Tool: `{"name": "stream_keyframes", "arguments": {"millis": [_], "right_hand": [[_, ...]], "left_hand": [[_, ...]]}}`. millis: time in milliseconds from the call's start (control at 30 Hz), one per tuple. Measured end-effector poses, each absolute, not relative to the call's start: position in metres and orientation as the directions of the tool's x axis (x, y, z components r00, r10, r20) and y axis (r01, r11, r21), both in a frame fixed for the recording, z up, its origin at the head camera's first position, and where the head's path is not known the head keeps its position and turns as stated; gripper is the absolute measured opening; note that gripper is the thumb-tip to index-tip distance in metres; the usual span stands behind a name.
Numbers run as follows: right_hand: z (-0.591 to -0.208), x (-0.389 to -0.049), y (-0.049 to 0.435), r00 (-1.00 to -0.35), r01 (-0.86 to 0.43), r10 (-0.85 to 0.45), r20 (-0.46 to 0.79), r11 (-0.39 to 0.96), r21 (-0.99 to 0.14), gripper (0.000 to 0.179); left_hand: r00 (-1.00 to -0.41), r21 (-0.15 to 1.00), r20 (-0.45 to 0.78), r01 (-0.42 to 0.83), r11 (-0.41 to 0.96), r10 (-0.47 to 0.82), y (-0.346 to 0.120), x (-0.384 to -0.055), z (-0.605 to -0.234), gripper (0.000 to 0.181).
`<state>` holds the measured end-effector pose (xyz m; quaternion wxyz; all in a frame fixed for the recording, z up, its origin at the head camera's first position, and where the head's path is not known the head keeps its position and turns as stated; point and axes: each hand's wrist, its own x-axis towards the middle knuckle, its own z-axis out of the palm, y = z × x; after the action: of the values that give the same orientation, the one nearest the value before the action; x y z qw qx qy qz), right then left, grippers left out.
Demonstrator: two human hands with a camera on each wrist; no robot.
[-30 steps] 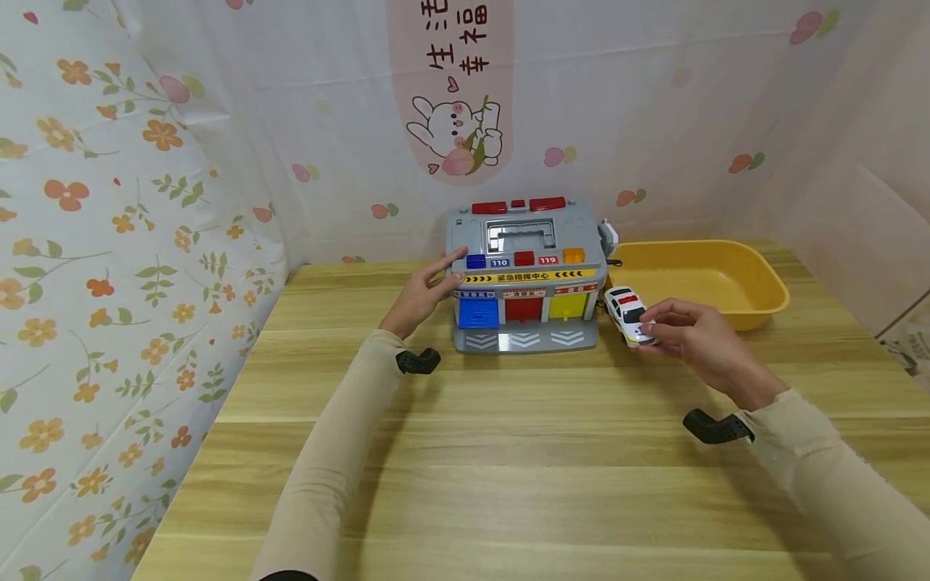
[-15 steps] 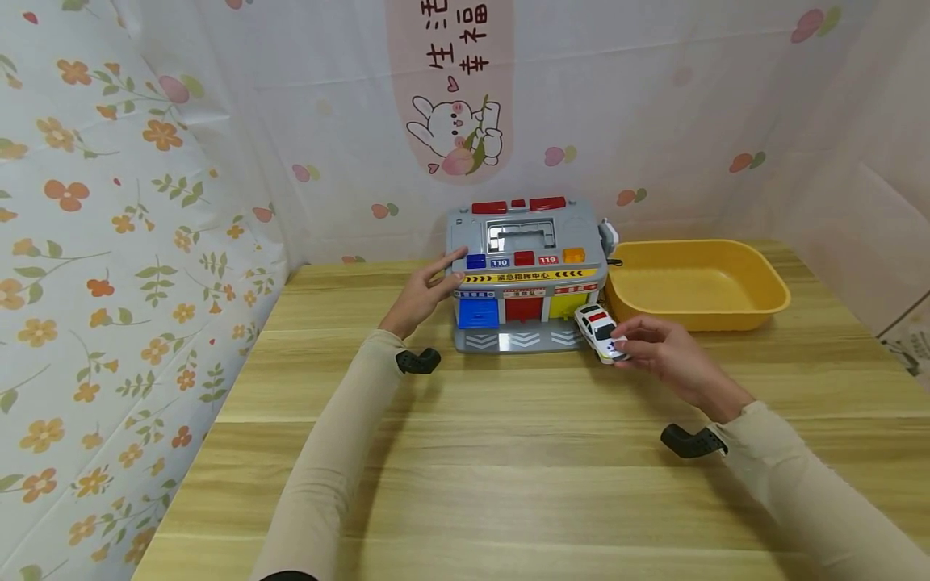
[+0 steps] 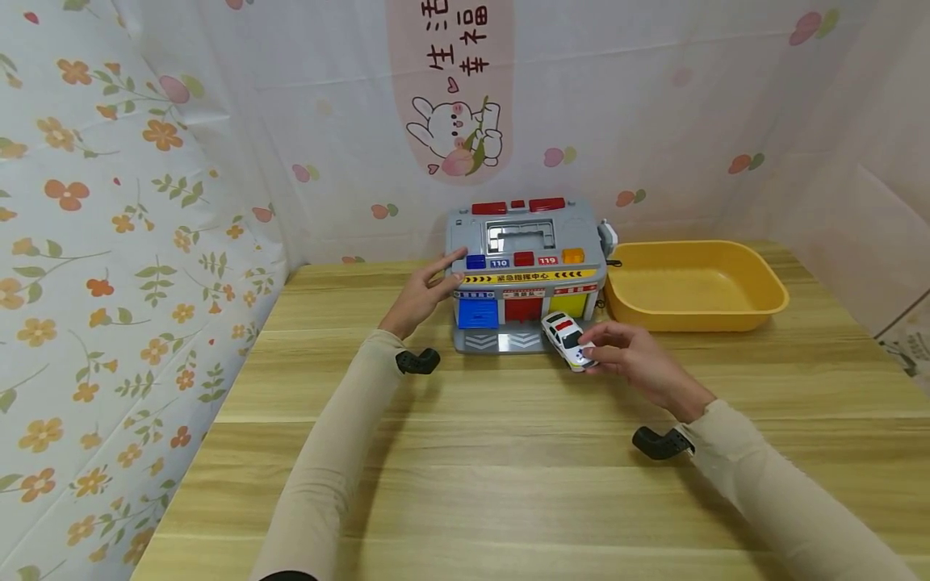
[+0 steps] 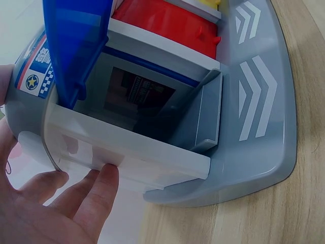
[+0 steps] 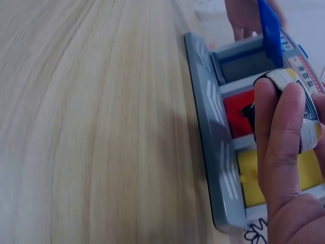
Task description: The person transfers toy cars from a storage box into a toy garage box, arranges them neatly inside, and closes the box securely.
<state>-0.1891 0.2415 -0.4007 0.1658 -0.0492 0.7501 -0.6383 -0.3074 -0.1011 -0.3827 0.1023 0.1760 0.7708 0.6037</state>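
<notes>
A grey toy emergency station (image 3: 465, 231) stands on the table, with blue, red and yellow doors along its front. My left hand (image 3: 421, 300) rests against the station's left side, fingertips pressing its white side wall in the left wrist view. There the blue door (image 4: 78, 46) is swung up, showing the hollow bay behind it. A white toy police car (image 3: 563, 332) with a red roof light is pinched by my right hand (image 3: 650, 367) between thumb and fingers. The car hangs slanted before the station's front, over the right part of the grey ramp (image 3: 519, 342).
A yellow plastic tub (image 3: 697, 321) stands right of the station. A small white piece (image 3: 609, 236) projects from the station's right side, with dark cord near it. Patterned cloth (image 3: 327, 121) hangs behind and at the left of the wooden table (image 3: 508, 468).
My right hand has carried the toy police car leftward, from near the yellow tub to in front of the station's yellow and red doors. The left hand has stayed in place.
</notes>
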Motion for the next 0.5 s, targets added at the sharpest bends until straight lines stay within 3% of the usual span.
{"name": "stream_keyframes", "arguments": {"millis": [200,500], "right_hand": [[-0.405,-0.191,0.232,-0.936,0.125,-0.304,-0.176,0.179,-0.976,0.033],[-0.408,-0.195,0.211,-0.898,0.186,-0.344,-0.273,0.265,-0.946,0.034]], "left_hand": [[-0.917,0.967,0.053,0.146,0.209,0.395,-0.101,-0.308,-0.383,0.049],[-0.921,0.965,0.052,0.146,0.217,0.387,-0.1,-0.306,-0.382,0.049]]}}
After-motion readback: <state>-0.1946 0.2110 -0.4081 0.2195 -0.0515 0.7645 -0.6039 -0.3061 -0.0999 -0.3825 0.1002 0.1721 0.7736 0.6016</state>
